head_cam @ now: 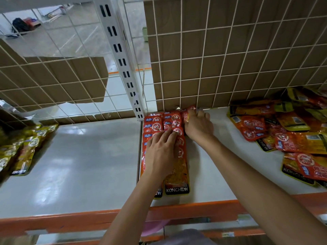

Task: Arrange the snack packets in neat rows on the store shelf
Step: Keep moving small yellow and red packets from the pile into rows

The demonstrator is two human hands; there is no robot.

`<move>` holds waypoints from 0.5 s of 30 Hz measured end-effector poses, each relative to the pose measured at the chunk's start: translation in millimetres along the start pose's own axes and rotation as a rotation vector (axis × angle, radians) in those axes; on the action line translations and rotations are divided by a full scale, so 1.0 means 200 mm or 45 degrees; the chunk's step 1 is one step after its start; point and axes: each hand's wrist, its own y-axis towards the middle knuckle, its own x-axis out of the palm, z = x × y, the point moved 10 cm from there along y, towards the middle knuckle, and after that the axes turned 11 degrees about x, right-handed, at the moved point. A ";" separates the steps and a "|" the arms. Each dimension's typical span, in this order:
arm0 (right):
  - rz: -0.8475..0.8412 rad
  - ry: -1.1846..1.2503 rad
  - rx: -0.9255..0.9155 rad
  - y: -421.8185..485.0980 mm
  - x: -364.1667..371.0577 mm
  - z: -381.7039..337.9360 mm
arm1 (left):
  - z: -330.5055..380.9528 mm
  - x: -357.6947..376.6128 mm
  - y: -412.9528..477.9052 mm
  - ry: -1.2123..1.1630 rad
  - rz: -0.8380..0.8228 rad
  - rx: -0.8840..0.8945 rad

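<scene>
From the head camera, two rows of red snack packets lie overlapped like shingles at the left end of the white shelf, running from the near orange edge back to the wire grid panel. The left hand lies flat on these rows, fingers spread and holding nothing; it seems to press the packets down so they do not slide while the next one goes in. The right hand reaches to the far end just right of the second row, its grip closed on one red packet held against the foot of the grid, most likely to start a third row at the back, so each later packet can overlap toward the front.

A loose heap of red and yellow packets waits at the right of the shelf (well apart from the rows, plainly not yet sorted). On the neighbouring shelf bay to the left, a row of yellow packets lies along its left side. By this showing, the work is at an early stage.
</scene>
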 end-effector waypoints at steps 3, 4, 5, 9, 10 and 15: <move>0.050 -0.062 -0.029 -0.01 0.00 0.02 | 0.00 0.00 0.00 0.007 0.005 0.000; 0.063 -0.070 -0.037 -0.01 0.00 0.02 | 0.00 0.00 0.01 0.010 0.007 0.001; 0.063 -0.076 -0.043 0.00 0.00 0.03 | 0.00 -0.01 0.01 0.013 0.009 0.001; 0.025 -0.039 -0.061 -0.01 -0.01 0.03 | 0.01 -0.03 0.04 0.012 0.067 0.013; 0.040 -0.017 -0.061 -0.02 -0.02 0.04 | 0.01 -0.04 0.05 0.005 0.099 0.014; 0.187 0.045 -0.036 -0.04 -0.18 0.18 | 0.12 -0.08 0.17 0.026 0.242 0.052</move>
